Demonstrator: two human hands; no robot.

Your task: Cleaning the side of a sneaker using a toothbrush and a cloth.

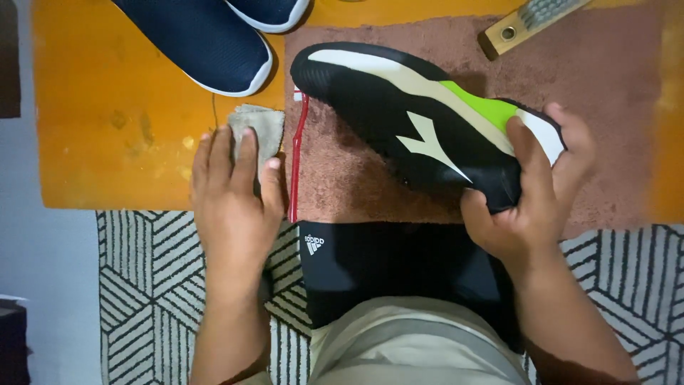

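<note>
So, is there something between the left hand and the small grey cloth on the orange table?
No, nothing visible. The left hand lies flat on the grey cloth, fingers touching it directly. The red toothbrush lies just beside them, toward the black shoe that the right hand holds by its heel.

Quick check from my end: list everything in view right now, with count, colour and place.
black shoe: one, black with white and green sole, lying on the towel, heel in the right hand
navy shoes: two, dark blue with white soles, top left on the table
cloth: one, grey, under the left fingers
toothbrush: one, red, at the towel's left edge
brush: one, wooden, top right
towel: one, brown, on the table
table: one, orange
rug: one, black and white, below
left hand: on the cloth
right hand: gripping the shoe's heel
</note>
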